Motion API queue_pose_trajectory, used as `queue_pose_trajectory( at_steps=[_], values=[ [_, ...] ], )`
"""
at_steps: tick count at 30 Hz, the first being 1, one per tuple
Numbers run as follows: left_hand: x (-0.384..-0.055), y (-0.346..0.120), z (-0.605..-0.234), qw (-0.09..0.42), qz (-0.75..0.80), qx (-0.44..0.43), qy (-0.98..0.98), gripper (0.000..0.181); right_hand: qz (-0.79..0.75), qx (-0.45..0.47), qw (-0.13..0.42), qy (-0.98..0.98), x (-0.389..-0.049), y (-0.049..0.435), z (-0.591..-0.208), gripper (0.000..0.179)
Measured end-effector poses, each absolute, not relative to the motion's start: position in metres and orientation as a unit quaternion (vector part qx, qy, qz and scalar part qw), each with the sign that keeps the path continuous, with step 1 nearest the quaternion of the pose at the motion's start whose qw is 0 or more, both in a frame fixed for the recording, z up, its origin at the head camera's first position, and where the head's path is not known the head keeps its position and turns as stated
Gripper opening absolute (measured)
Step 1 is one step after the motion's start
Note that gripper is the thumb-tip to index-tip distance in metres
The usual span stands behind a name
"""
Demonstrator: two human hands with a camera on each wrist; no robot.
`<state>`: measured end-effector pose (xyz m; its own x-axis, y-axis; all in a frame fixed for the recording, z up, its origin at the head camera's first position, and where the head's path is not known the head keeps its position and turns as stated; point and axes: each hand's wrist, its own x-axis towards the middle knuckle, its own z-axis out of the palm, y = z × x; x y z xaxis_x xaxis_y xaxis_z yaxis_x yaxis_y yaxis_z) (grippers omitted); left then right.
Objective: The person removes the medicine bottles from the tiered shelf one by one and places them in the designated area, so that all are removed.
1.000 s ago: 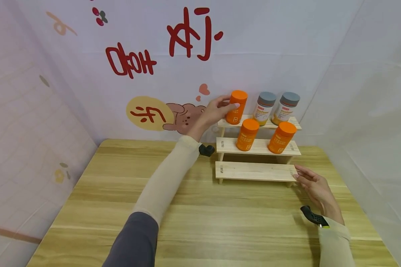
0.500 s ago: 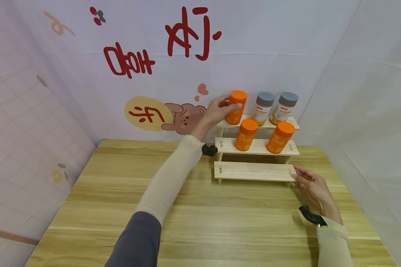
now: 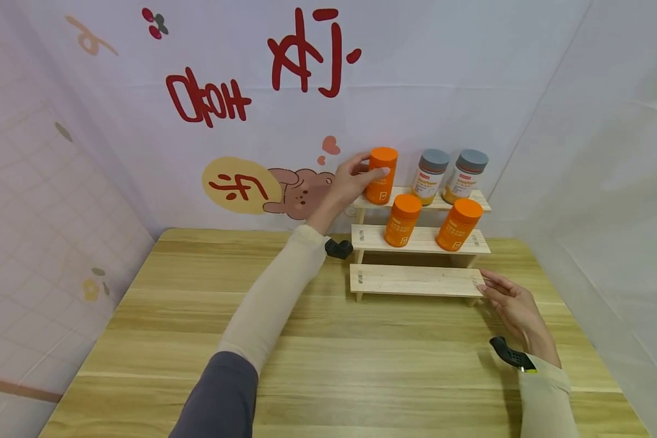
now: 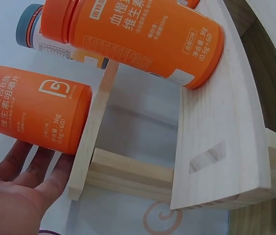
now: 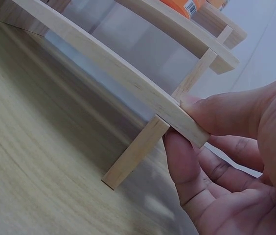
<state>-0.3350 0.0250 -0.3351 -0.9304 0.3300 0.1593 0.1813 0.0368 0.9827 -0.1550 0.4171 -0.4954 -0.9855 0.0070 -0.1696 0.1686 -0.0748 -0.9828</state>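
Plainly, the rack (image 3: 427,240) tops a wood-grain table (image 3: 383,365) before a printed wall (image 3: 449,79).

Over the link I count three orange jars (image 3: 382,187): one at the far left of the single wooden rack (image 3: 416,280), two nearer. I tally two grey-lidded jars (image 3: 430,178), both at the far right, making five jars in all. The rack has three tiers (image 3: 426,239). I also get one table (image 3: 361,365), two printed pink hearts (image 3: 331,145) beyond it, one left hand (image 3: 350,182) and one right hand (image 3: 517,307).
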Motion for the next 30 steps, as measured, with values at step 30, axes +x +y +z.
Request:
queue_pose_trajectory(
  at_steps=[30],
  values=[
    [-0.308,-0.038,-0.352,-0.002,0.72,0.189,0.668,0.045,-0.717,0.076,0.053,0.691,-0.153,0.415,-0.494,0.067]
  ],
)
